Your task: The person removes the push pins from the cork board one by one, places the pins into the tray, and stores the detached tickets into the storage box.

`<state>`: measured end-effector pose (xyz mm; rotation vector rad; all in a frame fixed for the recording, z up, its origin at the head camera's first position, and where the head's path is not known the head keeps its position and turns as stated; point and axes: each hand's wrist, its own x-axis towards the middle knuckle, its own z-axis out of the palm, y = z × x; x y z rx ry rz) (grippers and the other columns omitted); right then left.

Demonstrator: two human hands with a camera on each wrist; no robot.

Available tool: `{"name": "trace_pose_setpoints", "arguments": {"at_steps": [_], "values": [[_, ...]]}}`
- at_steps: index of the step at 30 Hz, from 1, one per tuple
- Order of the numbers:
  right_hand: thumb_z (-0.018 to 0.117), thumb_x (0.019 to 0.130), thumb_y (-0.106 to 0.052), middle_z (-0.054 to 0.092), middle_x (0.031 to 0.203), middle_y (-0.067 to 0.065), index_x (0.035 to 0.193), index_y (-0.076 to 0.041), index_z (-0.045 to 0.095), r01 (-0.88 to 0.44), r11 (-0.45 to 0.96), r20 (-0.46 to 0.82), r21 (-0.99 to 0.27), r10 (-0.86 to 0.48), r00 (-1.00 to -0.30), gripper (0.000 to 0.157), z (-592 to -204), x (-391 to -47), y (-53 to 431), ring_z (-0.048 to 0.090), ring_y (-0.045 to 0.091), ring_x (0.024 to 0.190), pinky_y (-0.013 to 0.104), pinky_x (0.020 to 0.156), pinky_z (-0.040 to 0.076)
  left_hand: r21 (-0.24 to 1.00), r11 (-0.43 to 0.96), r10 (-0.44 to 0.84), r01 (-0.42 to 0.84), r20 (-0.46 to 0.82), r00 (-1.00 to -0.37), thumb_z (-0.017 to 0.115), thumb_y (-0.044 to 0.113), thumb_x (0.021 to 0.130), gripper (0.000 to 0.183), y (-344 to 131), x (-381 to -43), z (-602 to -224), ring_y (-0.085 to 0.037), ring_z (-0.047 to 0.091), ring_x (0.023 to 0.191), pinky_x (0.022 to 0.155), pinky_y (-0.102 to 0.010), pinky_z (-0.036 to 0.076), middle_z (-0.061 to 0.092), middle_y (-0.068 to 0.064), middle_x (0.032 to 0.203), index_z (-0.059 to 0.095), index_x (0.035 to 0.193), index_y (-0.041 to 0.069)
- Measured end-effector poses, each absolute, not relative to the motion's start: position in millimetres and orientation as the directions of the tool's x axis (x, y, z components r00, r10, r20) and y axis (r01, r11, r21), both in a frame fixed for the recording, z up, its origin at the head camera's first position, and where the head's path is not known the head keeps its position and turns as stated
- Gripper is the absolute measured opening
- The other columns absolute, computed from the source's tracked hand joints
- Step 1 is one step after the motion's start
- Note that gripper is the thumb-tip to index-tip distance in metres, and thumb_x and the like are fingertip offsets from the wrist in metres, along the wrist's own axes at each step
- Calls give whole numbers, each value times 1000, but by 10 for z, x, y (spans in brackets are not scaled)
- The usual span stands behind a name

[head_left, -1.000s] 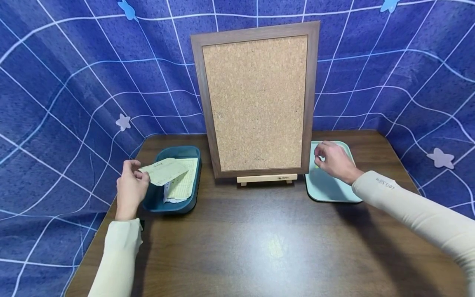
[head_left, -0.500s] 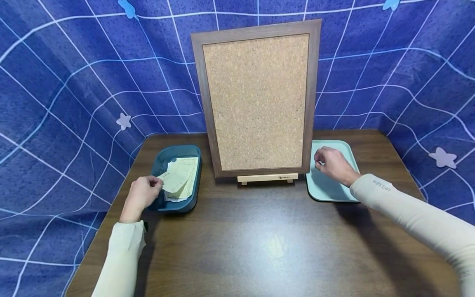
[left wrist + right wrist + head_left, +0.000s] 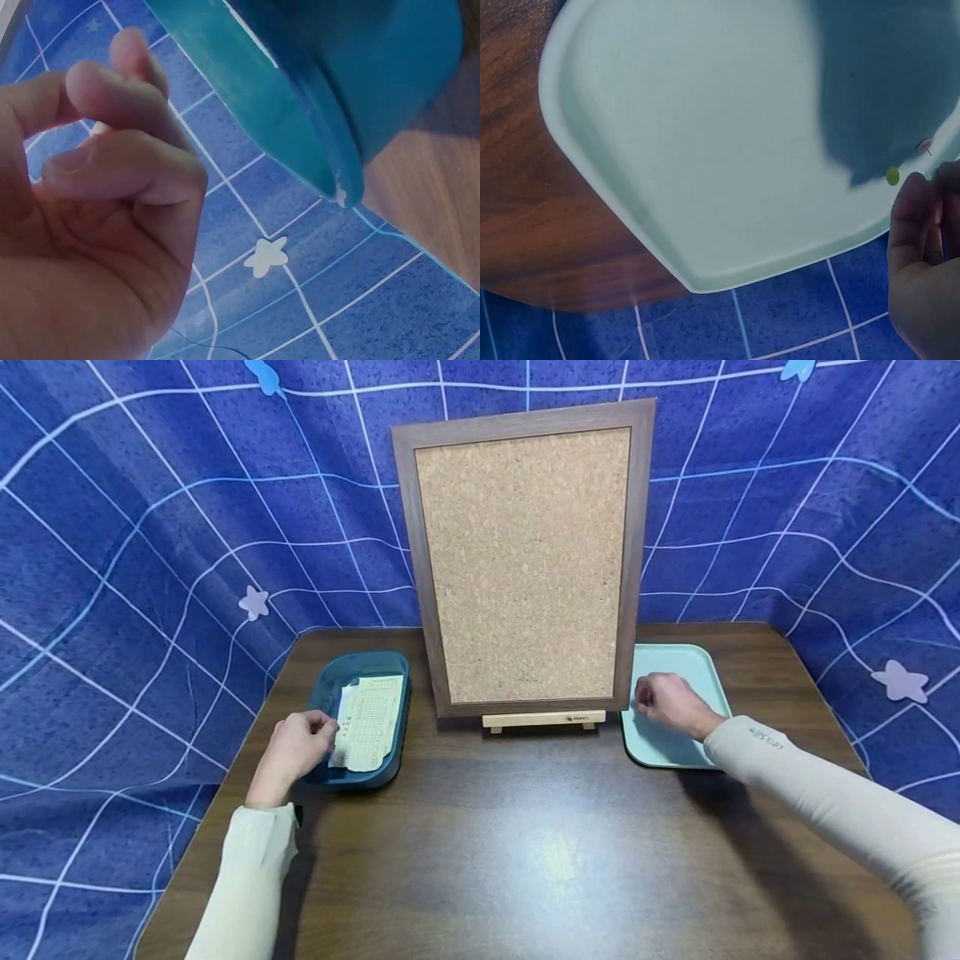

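My left hand (image 3: 294,747) is at the left rim of a dark teal bin (image 3: 393,768). Its fingers are loosely bent, and the left wrist view shows no paper between them. Inside the bin lies a stack of pale yellow ruled paper slips (image 3: 369,722), the top one with dark writing near my fingertips. Over at the right, my right hand (image 3: 675,703) reaches low over a mint-green tray (image 3: 705,150). Its thumb and finger come together beside a yellow-green thumbtack (image 3: 892,176) and a pinkish tack (image 3: 925,145). Whether anything is between the fingertips is hidden.
A brown-framed corkboard (image 3: 528,568) stands upright on a small wooden stand (image 3: 543,719) between bin and tray. A dark wooden table (image 3: 480,843) bears everything. Blue curtain (image 3: 150,610) encloses the back and sides.
The slip my left hand held raised has come down flat onto the stack, and that hand has shifted right and inward. My right hand has dipped slightly lower over the tray.
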<state>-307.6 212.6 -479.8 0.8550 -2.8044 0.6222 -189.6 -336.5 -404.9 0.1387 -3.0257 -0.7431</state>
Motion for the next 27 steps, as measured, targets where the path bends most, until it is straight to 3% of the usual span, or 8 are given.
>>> {"name": "trace_pose_setpoints", "arguments": {"at_steps": [6,19,23,27], "values": [[65,61,-4,50,55,-7,63,-10,57,-547,764,213,-342,-504,-837,10,-4865,-3056,2144,48,11,53,32,51,39,477,878,-81,-31,86,-993,45,23,86,21,-3260,-1962,-4025,-18,51,60,52,-31,37,57,-2,63,58,73,14],[63,63,-7,52,59,-5,65,-9,58,-511,786,164,-347,-485,-859,6,-4895,-2996,2182,48,13,56,33,54,38,475,872,-4,121,253,-968,48,21,85,16,-2866,-2168,-3925,-16,47,59,53,-31,36,55,-1,69,60,83,11],[62,65,-9,51,61,-3,66,-10,57,-502,795,218,-342,-452,-865,6,-4782,-2974,2130,48,14,57,33,53,38,451,872,44,189,312,-949,49,21,84,14,-2653,-2255,-3819,-14,47,57,54,-30,36,57,2,75,61,86,14],[58,67,-11,50,65,1,68,-10,54,-472,820,395,-324,-336,-855,5,-4510,-2932,2033,47,18,60,35,53,37,431,873,96,229,310,-946,49,25,84,16,-2429,-2289,-3659,-12,50,63,57,-31,38,59,4,84,60,94,17]]}}
